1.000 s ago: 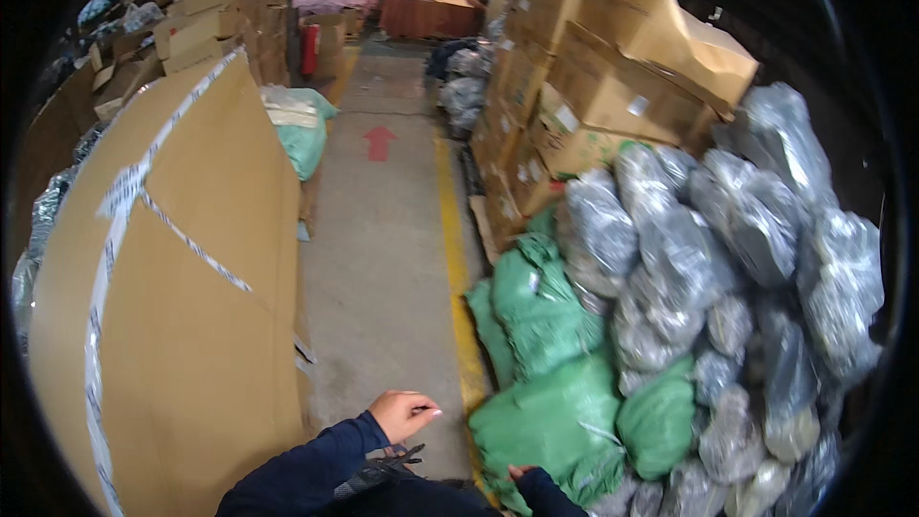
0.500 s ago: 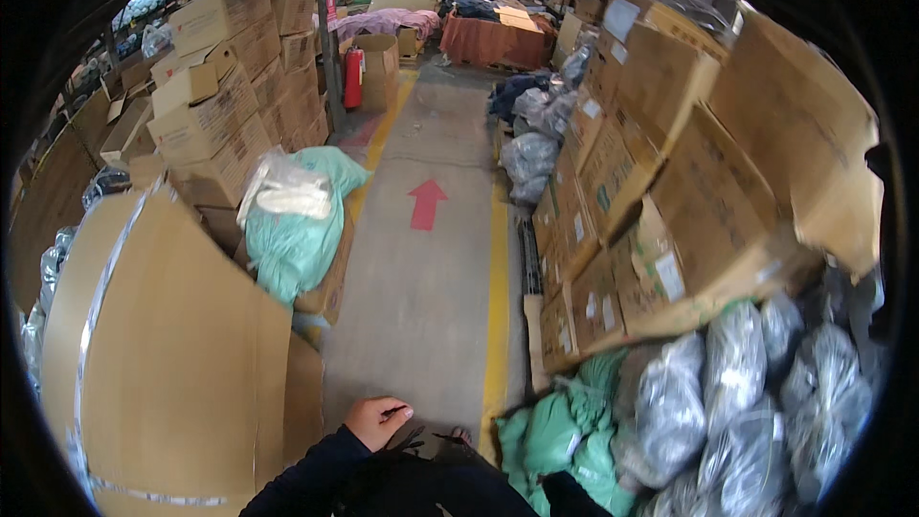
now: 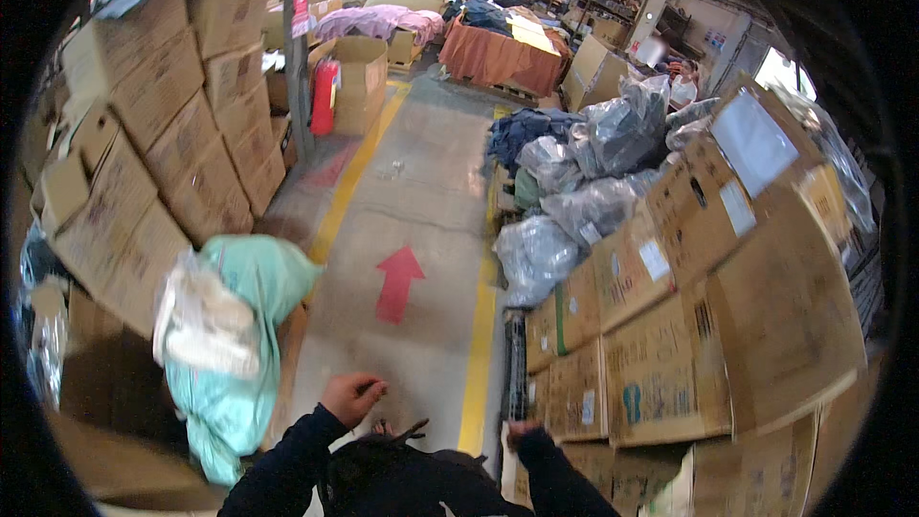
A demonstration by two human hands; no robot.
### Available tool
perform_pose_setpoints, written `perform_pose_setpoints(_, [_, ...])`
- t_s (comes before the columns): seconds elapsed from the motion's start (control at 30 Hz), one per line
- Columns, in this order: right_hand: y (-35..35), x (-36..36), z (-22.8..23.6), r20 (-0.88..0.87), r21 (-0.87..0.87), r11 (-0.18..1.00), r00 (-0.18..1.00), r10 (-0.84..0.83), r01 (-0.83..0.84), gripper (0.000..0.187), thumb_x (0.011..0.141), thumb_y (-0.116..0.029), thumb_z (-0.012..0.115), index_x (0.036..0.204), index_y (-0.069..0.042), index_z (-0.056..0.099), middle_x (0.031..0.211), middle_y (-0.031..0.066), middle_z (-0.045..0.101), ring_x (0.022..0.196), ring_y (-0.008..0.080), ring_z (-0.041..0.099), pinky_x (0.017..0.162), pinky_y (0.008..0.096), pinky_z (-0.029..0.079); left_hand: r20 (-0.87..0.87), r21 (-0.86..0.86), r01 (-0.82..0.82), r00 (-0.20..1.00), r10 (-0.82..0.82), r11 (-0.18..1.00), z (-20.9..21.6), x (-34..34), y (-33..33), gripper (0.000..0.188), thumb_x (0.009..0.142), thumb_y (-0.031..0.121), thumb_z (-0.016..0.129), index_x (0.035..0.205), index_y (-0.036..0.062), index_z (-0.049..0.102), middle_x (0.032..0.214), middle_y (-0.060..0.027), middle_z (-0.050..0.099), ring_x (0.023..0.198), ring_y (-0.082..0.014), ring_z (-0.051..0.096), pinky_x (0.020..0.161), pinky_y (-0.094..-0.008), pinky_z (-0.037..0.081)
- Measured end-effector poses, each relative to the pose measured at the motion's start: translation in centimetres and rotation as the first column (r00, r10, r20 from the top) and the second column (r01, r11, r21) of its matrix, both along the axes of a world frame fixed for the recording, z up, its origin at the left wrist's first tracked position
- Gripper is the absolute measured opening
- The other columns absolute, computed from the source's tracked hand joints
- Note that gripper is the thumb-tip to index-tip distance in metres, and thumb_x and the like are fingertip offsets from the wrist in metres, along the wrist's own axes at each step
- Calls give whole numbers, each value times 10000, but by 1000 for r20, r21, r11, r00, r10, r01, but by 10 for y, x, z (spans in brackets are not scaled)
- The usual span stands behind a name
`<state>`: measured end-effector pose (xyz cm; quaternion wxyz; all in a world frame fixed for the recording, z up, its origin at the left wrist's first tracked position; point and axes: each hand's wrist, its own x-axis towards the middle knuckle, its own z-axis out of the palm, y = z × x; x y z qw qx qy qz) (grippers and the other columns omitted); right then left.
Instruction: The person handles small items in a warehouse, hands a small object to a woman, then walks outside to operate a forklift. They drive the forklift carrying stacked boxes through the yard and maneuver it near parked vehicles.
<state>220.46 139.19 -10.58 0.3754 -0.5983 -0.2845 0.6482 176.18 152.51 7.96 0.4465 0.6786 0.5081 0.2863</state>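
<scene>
At the lower centre of the frame, the left hand (image 3: pixel 350 400) is hovering above the aisle floor (image 3: pixel 412 364), its fingers loosely half-curling toward the thumb, holding nothing visible. The right hand (image 3: pixel 522 432), blurred and mostly hidden by its sleeve, is hanging beside the brown cartons (image 3: pixel 661 369) at lower right; whether its fingers are gripping or touching anything, I cannot tell. A green sack (image 3: pixel 276 282) is lying at lower left, near the left hand, carrying a white bundle (image 3: pixel 206 325). Stacked boxes (image 3: pixel 148 129) are filling the upper left, beside a grey post (image 3: pixel 299 120) and a red extinguisher (image 3: pixel 324 98). Grey plastic bags (image 3: pixel 538 257) are crowding the aisle's edge right of centre. A red arrow (image 3: pixel 396 282) is pointing up the frame, and a load under a rust-coloured cloth (image 3: pixel 493 59) is standing at the aisle's far end, top centre.
</scene>
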Motion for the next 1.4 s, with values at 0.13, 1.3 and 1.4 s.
perform_pose_setpoints(0.13, [25,38,-46,453,-393,890,793,408,-233,412,978,-432,572,804,-69,657,675,93,628,611,248,604,614,397,492,51,165,156,985,-167,974,52,50,174,211,947,201,681,985,-1,731,871,-112,745,776,-171,712,718,-312,564])
perform_pose_setpoints(1.3, [1219,301,-6,532,-617,720,507,679,-317,611,954,-604,450,833,-54,687,802,159,677,793,291,653,768,442,487,-56,-175,-502,864,501,847,-84,128,1345,288,899,224,684,812,-51,673,691,-69,683,668,-124,646,624,-308,507])
perform_pose_setpoints(1.4, [1390,337,42,655,-543,751,370,658,-376,581,964,-574,455,859,-56,694,825,160,690,798,283,664,767,436,495,-426,-74,-590,748,509,804,-167,88,1330,291,828,261,712,779,-25,687,647,-164,649,634,-252,672,632,-399,515])
